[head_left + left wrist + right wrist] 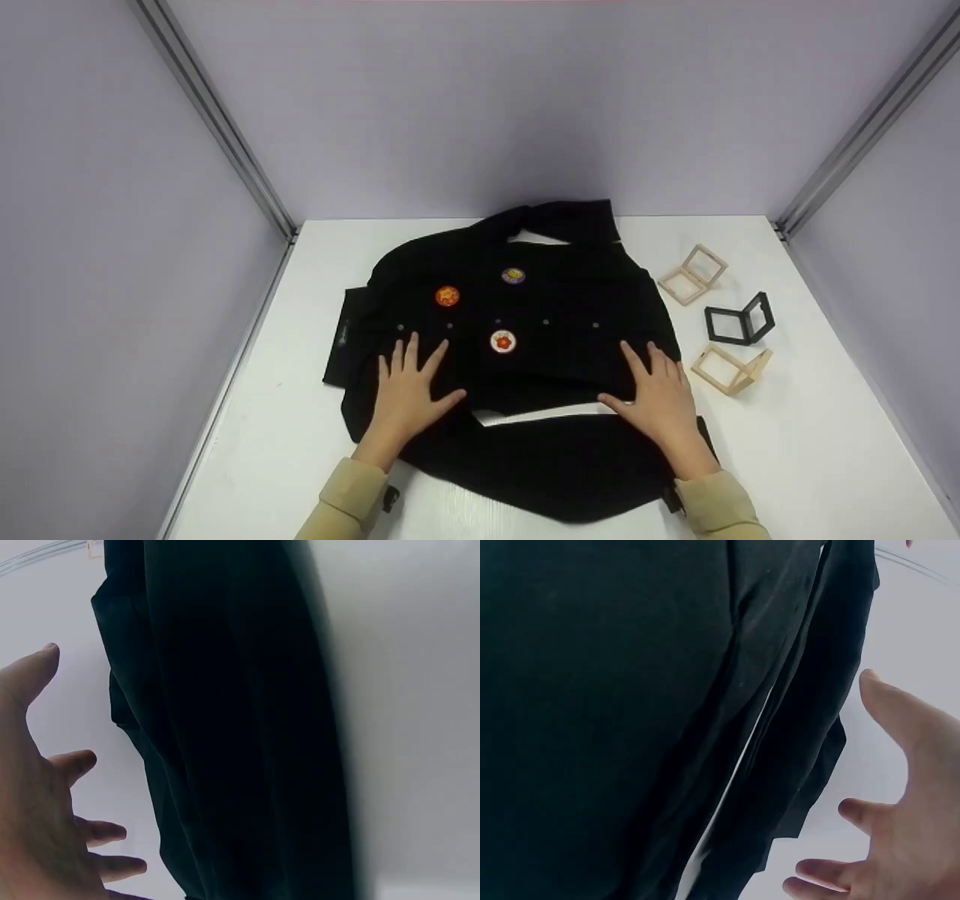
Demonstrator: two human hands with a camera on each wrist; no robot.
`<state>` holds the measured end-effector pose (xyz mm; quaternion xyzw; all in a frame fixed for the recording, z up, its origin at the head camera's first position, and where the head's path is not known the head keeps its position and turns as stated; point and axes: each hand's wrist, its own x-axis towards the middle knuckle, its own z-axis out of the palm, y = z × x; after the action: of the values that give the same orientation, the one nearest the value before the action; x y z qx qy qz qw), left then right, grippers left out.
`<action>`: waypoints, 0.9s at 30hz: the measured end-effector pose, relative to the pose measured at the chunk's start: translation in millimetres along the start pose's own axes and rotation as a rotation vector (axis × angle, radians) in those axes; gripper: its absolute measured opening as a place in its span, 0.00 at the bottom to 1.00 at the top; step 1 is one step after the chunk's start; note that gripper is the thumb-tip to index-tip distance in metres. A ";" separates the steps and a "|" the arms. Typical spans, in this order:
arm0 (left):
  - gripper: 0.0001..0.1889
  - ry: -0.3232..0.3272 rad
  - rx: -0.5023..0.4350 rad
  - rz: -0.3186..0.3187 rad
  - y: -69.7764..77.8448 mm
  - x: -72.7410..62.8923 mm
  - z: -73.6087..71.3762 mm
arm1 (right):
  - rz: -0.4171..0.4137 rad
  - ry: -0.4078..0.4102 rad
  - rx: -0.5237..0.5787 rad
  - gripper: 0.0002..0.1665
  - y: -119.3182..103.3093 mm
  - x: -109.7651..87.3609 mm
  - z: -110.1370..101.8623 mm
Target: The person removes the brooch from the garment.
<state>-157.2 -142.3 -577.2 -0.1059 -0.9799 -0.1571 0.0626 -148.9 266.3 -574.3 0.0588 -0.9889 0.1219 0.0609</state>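
A black button-up shirt (570, 352) lies spread sideways on the white table, its collar side to the left and one sleeve (555, 465) along the front. Three round badges sit on it: an orange one with a star (447, 296), a purple one (513, 276) and a white one with a red flower (503, 342). Over the lower left of the shirt is my left hand (409, 397), fingers spread. My right hand (660, 394) is over its lower right, fingers likewise spread. Neither holds anything. Pale space shows between fingers and black cloth (240, 727) in the left wrist view.
Three small hinged frames stand opened on the right of the table: a light wooden one (682, 286), a black one (727, 326) and another wooden one (718, 369). Grey-white panels (450, 112) enclose the back and both sides.
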 end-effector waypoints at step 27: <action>0.42 -0.047 -0.018 0.021 9.9 28.0 0.8 | -0.097 0.009 0.011 0.58 -60.8 43.3 11.8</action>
<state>-182.2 -127.6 -570.6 -0.1205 -0.9785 -0.1626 0.0404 -184.9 200.4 -565.5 0.1065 -0.9840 0.1244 0.0707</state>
